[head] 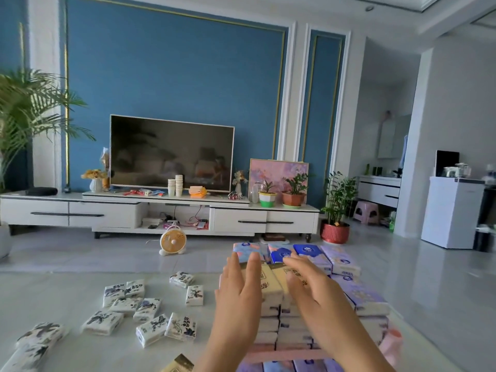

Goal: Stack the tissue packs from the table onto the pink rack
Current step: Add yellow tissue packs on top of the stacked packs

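A tall stack of tissue packs (271, 312) stands on the pink rack (284, 354) at the lower right. Its top layer holds beige packs (271, 284) in front, blue packs (306, 251) behind and lilac packs (359, 294) to the right. My left hand (239, 294) lies with straight fingers on the left beige pack. My right hand (314, 288) lies flat, fingers spread, on the beige packs beside it. Several white packs with dark ink prints (150, 310) lie scattered on the pale table (61, 285) to the left.
One beige pack (179, 365) pokes in at the bottom edge by my left forearm. A small round fan (173, 241) stands on the floor beyond the table. Behind it run a TV cabinet (158, 210) and potted plants (335, 210).
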`<state>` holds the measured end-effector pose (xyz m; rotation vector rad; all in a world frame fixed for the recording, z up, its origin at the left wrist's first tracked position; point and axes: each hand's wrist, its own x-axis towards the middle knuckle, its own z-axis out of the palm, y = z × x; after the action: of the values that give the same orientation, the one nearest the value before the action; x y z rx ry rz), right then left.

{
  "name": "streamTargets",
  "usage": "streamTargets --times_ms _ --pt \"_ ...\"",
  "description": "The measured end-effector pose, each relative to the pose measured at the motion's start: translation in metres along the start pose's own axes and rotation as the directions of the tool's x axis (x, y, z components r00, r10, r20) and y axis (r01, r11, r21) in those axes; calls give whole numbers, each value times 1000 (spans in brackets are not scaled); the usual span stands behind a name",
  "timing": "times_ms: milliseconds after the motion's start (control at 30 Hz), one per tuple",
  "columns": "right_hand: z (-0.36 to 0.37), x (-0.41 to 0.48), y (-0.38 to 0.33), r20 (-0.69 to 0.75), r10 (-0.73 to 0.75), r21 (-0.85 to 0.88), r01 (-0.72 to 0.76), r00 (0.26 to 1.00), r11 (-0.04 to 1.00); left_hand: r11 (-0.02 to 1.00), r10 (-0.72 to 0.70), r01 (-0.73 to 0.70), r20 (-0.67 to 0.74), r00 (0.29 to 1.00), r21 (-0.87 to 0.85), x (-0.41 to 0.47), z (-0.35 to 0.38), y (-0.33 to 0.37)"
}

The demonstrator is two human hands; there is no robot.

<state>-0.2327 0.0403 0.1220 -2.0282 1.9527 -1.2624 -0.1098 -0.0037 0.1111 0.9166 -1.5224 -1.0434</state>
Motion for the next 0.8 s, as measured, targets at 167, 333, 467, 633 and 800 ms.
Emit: streamTargets --times_ms 167,333,467,633,800 --pt "-3 -2 -1 -37 24 43 -23 999 999 996 -50 51 8 999 -79 3 -2 3" --pt "-13 0 -3 -114 73 92 -63 991 994 975 -139 148 64 988 -168 15 -7 -3" --pt "-23 29 -4 -70 113 43 -110 991 993 948 -172 183 64 983 -262 11 -15 8" --pt "-14 52 -4 218 173 -302 -102 961 948 916 -193 234 154 969 -325 42 -15 4" --pt "-11 53 0 280 205 -369 -92 938 925 959 -231 241 81 970 -148 50 -4 -6"
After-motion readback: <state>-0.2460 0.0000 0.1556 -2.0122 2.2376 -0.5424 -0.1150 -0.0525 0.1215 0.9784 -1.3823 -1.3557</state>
